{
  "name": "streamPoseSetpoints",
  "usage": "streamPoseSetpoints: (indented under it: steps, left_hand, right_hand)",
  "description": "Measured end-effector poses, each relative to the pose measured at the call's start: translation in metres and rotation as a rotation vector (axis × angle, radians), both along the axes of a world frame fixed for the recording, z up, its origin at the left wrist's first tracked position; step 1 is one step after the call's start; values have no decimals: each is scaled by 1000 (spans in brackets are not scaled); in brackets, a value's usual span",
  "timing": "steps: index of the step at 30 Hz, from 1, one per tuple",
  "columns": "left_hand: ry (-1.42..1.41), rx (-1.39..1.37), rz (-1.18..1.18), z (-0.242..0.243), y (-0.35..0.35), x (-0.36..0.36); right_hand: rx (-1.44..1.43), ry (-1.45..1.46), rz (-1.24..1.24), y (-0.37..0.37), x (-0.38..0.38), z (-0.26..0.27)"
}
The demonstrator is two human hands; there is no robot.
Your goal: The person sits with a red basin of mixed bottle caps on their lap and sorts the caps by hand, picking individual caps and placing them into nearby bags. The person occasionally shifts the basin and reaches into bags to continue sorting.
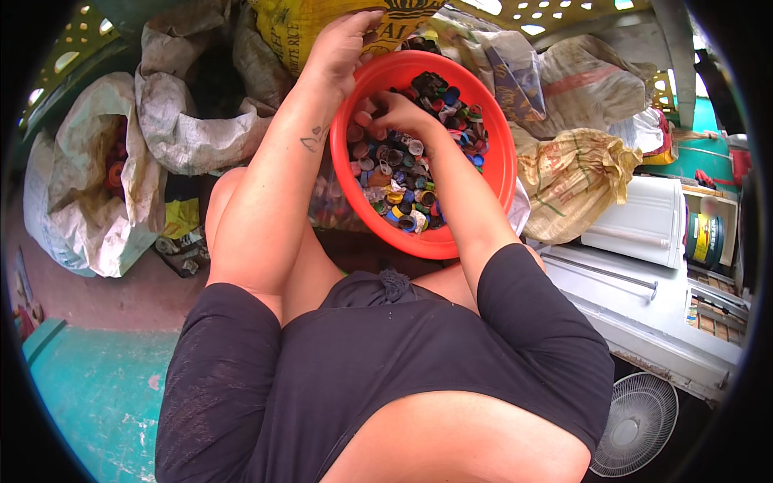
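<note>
A red plastic basin (426,246) stands before me, with many mixed plastic bottle caps (392,158) heaped inside. Within its left half is my right hand (403,115), its thumb and fingers around some pinkish caps (364,118). My left hand (343,51) is just outside the basin's upper left rim, in front of a yellow printed rice sack (275,30). Its fingers are bent and partly hidden, so I cannot tell whether it holds anything.
Open woven sacks (142,199) stand at the left, one with reddish caps (115,172) inside. A tied brownish sack (570,181) lies right of the basin. Farther right are a white container (640,220) and a fan (634,425). A clear bag (335,205) sits beneath the basin's left side.
</note>
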State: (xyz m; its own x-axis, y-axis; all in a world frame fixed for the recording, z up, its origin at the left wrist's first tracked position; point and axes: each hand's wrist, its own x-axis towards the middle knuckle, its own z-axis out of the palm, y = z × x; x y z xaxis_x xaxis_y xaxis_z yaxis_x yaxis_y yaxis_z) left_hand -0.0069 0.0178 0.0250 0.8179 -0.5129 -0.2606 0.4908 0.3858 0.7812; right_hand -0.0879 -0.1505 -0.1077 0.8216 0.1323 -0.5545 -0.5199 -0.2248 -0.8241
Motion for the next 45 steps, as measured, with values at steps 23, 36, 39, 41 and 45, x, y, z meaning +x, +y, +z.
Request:
streamPoseSetpoints:
  steps: [23,36,39,41,45]
  left_hand:
    - [8,12,-31,-8,-11,0]
    - [10,10,-12,-6,-4,4]
    - [2,18,-13,-3,-2,3]
    - [2,23,-19,-2,-2,1]
    - [15,25,-28,-1,-2,1]
  right_hand:
    - [-1148,-413,502,60,-24,-6]
    - [-357,-355,-51,14,-30,19]
    - [-65,-225,-210,6,-40,38]
    - [30,-237,-252,4,-45,49]
    - [454,-286,-431,-8,-54,56]
